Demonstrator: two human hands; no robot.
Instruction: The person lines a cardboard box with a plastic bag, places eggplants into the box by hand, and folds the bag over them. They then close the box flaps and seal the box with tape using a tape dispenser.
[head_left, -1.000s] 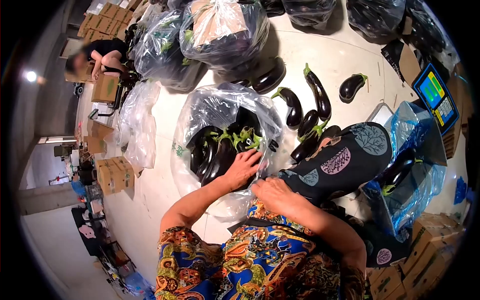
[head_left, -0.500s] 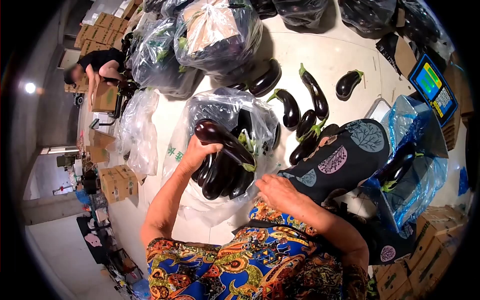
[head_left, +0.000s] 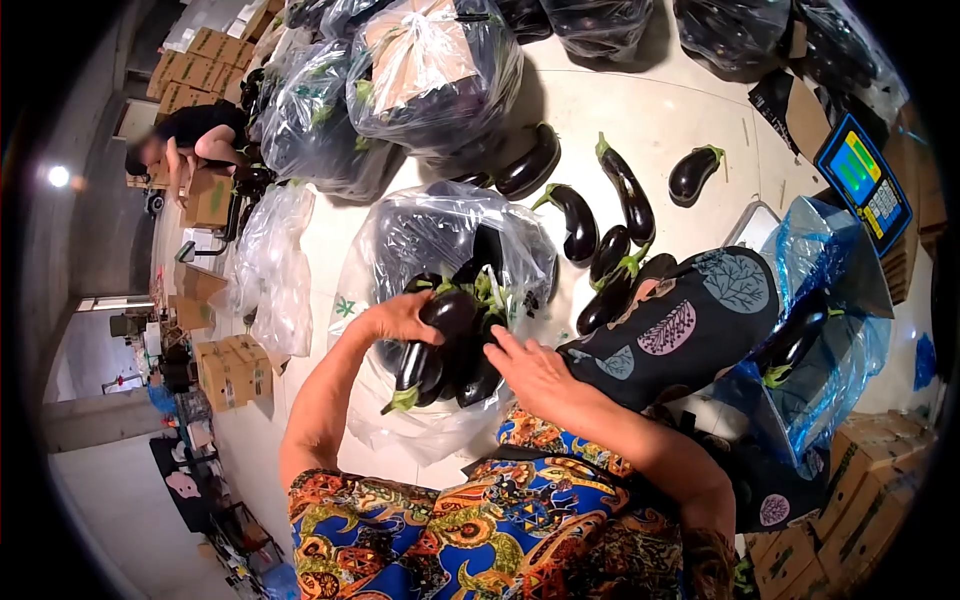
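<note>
Head view: an eggplant (head_left: pixel 432 340) is clasped near its rounded end by the left grip (head_left: pixel 400 318), stem hanging down, just above the open bag (head_left: pixel 440 235). The right grip (head_left: pixel 535 372) is spread open, resting on eggplants just beside it. The skin looks glossy and probably slippery, the body firm and fairly heavy; hold is best taken around the thick middle.

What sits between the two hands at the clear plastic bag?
Head view: dark purple eggplants bunched in the clear plastic bag fill the gap. Left hand lies on one whose green stem points toward the person; right hand touches the bunch's other side.
</note>
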